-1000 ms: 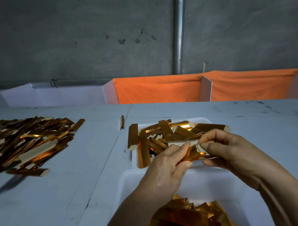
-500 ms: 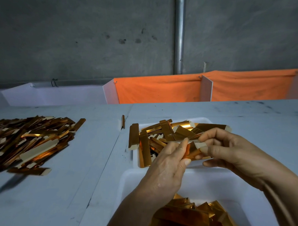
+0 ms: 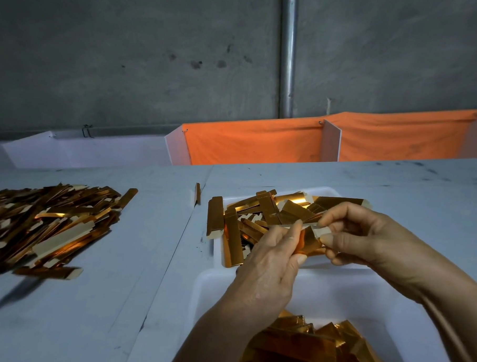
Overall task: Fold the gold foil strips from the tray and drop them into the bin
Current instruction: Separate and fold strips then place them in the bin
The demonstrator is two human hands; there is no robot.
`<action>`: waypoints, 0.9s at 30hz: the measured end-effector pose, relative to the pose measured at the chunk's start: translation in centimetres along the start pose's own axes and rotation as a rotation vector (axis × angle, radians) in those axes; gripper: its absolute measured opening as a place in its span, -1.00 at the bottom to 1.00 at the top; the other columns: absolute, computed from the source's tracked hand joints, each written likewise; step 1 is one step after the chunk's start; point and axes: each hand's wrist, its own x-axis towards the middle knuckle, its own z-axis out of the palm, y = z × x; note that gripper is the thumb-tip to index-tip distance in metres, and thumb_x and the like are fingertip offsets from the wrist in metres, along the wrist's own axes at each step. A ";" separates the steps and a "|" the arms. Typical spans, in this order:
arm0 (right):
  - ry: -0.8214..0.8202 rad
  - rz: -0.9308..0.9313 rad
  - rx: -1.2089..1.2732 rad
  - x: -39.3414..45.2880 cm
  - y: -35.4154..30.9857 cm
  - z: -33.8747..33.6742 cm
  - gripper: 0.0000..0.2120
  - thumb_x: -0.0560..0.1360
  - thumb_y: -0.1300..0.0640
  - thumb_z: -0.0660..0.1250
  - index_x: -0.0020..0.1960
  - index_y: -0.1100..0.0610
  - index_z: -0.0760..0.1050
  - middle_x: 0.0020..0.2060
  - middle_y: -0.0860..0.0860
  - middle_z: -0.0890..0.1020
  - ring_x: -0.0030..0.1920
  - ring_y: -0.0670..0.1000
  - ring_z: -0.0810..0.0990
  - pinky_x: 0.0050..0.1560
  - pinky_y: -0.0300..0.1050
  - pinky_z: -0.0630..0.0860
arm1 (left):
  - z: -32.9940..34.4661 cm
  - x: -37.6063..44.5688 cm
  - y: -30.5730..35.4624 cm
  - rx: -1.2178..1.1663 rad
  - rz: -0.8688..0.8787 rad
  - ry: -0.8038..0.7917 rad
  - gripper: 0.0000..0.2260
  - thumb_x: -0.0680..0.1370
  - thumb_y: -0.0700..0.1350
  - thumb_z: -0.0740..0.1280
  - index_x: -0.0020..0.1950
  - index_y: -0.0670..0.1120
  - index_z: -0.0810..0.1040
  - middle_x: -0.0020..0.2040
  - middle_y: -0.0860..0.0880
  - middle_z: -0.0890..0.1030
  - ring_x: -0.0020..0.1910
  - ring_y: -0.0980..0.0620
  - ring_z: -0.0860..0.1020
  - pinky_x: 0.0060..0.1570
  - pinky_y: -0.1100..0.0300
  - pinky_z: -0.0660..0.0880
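Note:
A gold foil strip [image 3: 308,240] is held above the near edge of the white tray [image 3: 325,191]. My left hand [image 3: 272,264] pinches its left part between thumb and fingers. My right hand [image 3: 366,238] pinches its right end, where a pale tab shows. The tray holds several more gold strips [image 3: 257,217], some hanging over its left rim. Just below the hands sits the white bin [image 3: 344,295], with several folded gold pieces [image 3: 306,345] piled in its near part.
A large heap of loose gold strips [image 3: 47,221] lies on the table at the left. One stray strip [image 3: 197,193] lies by the table seam. Orange cloth panels [image 3: 255,142] and white dividers [image 3: 331,141] stand behind the table, against a grey wall.
Both hands stay over the tray's near edge, working the same strip. The strip's gold face has turned more toward me, and the fingers have shifted slightly along it.

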 end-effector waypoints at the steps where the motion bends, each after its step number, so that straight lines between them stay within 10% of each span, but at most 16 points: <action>1: -0.001 -0.017 -0.010 0.0 0.0 0.1 -0.83 0.25 0.12 0.47 -0.15 0.05 0.62 -0.31 0.03 0.58 -0.31 -0.01 0.62 -0.27 -0.23 0.57 | 0.0 0.0 0.0 -0.001 -0.002 0.005 -0.53 0.65 0.02 0.04 0.54 0.10 0.00 0.34 0.15 0.24 0.33 0.21 0.22 0.24 0.32 0.27; 22: 0.065 0.025 -0.449 0.0 0.5 1.4 -0.85 0.48 0.29 0.34 -0.18 0.07 0.52 -0.47 -0.09 0.51 -0.43 -0.14 0.51 -0.33 -0.26 0.48 | 0.5 0.1 -0.4 0.246 0.063 0.010 -0.52 0.65 -0.05 0.09 0.55 0.03 0.02 0.32 0.06 0.28 0.31 0.16 0.21 0.28 0.26 0.21; 27: 0.033 0.081 -0.114 -0.1 0.3 1.1 -0.86 0.56 0.20 0.25 -0.14 0.11 0.54 -0.42 0.04 0.51 -0.44 -0.06 0.47 -0.38 -0.27 0.45 | 0.5 0.2 -0.6 0.188 0.048 0.009 -0.51 0.65 -0.02 0.10 0.55 0.06 0.01 0.29 0.09 0.27 0.30 0.17 0.23 0.29 0.22 0.27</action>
